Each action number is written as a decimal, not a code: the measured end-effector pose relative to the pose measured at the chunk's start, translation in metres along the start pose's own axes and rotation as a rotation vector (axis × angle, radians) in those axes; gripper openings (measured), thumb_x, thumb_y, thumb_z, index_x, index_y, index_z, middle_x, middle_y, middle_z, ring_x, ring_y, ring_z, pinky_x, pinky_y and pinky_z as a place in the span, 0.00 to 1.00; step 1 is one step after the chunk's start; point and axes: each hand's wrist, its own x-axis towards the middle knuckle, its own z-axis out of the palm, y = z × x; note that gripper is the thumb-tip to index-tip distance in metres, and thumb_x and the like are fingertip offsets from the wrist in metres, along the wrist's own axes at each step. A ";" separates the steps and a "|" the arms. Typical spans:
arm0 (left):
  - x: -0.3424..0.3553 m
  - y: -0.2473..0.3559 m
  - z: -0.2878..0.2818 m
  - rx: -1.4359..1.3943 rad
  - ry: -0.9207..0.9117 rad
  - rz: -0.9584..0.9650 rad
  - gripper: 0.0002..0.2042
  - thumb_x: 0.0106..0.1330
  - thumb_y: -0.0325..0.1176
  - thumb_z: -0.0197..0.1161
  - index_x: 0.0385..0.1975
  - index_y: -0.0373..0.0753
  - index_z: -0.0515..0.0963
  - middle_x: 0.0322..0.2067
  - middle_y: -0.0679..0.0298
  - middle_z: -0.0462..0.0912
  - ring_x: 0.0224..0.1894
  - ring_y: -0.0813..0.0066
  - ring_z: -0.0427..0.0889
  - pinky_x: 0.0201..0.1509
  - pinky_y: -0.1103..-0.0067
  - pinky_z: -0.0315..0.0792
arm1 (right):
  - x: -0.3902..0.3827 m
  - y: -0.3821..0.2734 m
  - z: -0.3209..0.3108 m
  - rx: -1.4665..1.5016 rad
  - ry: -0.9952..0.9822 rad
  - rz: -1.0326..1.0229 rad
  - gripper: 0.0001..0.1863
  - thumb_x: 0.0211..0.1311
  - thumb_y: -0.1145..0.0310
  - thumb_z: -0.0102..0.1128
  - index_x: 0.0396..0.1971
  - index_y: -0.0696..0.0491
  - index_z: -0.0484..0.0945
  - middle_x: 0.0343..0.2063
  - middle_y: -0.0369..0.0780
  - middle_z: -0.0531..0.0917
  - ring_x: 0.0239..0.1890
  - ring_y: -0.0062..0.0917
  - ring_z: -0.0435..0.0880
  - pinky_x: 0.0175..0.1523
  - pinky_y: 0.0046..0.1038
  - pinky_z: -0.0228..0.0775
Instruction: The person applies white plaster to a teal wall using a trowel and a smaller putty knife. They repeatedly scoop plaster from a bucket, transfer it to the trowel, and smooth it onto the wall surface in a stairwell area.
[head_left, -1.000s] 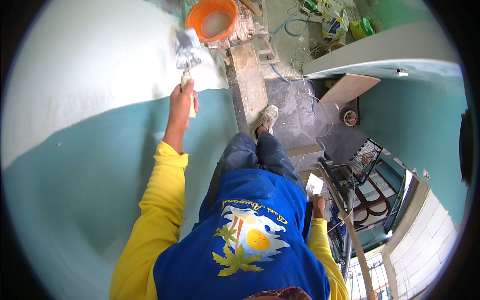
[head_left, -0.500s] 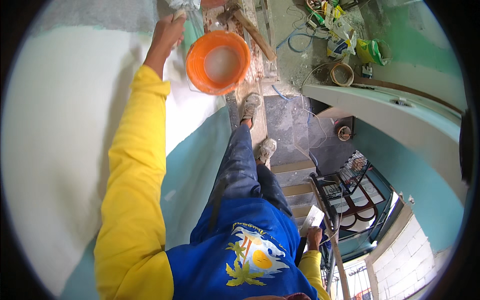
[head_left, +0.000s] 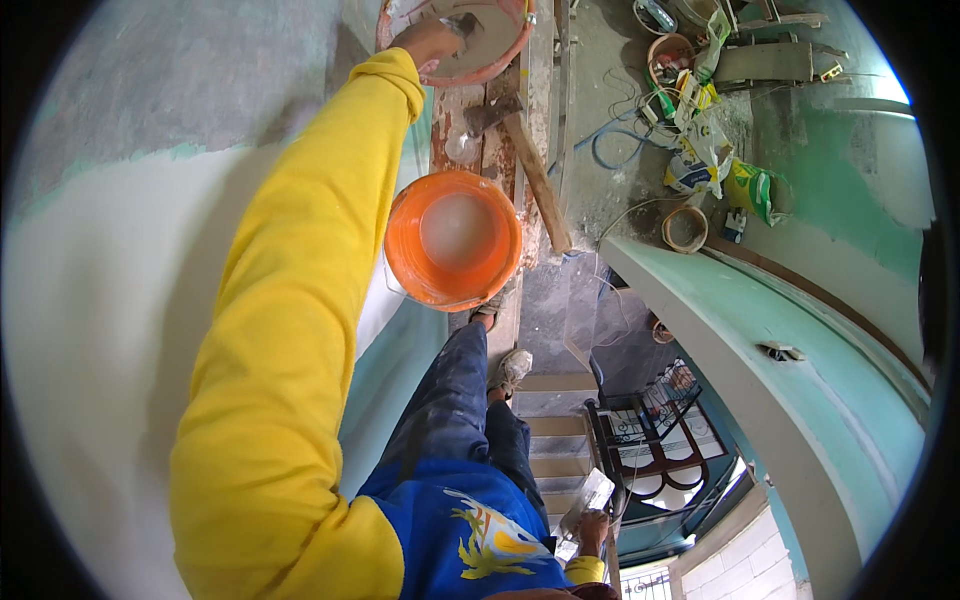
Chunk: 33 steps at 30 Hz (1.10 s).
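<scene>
Well beyond the orange bucket (head_left: 400, 240), the left hand (head_left: 428, 44) reaches into a reddish basin (head_left: 509, 60) of pale grey mix, its fingers apparently curled around the mostly hidden handle of a trowel (head_left: 463, 23). To work neatly there, I'd keep the wrist above the mix, load the blade modestly and scrape its underside on the rim. The right hand (head_left: 592, 530), nearer the body than the bucket and to its right, seems clamped on a smeared flat plate (head_left: 590, 495), best kept level; its finger detail is too small to tell.

The bucket itself is the main obstacle, standing between the body and the basin, so the yellow sleeve (head_left: 290, 290) should pass clear on its left. A hammer (head_left: 535, 180) lies just beyond and right of it, a snag for careless elbows. Farther right of the bucket are bags (head_left: 750, 188) and blue hose (head_left: 612, 160); shoes (head_left: 512, 370) stand on its near side, beside steps (head_left: 555, 427) that call for careful footing.
</scene>
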 end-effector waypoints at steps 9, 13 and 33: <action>0.031 -0.009 0.017 -0.468 -0.200 -0.182 0.11 0.65 0.36 0.61 0.37 0.34 0.79 0.26 0.60 0.80 0.22 0.74 0.75 0.20 0.74 0.65 | -0.015 -0.030 -0.017 0.025 0.049 0.013 0.21 0.54 0.57 0.67 0.41 0.57 0.75 0.34 0.46 0.85 0.40 0.39 0.86 0.48 0.40 0.78; 0.017 -0.008 0.012 -0.300 -0.139 -0.070 0.12 0.66 0.38 0.65 0.37 0.33 0.80 0.24 0.62 0.78 0.21 0.76 0.75 0.19 0.76 0.65 | 0.007 -0.013 -0.005 0.048 0.020 -0.073 0.21 0.54 0.58 0.66 0.40 0.59 0.76 0.31 0.47 0.85 0.31 0.39 0.87 0.41 0.39 0.79; -0.108 -0.060 -0.010 -0.715 -0.037 -0.044 0.12 0.67 0.41 0.70 0.39 0.40 0.78 0.26 0.70 0.73 0.19 0.82 0.69 0.19 0.81 0.62 | 0.033 -0.130 -0.034 0.083 0.247 -0.167 0.16 0.58 0.59 0.63 0.31 0.60 0.82 0.23 0.43 0.84 0.25 0.30 0.83 0.34 0.35 0.74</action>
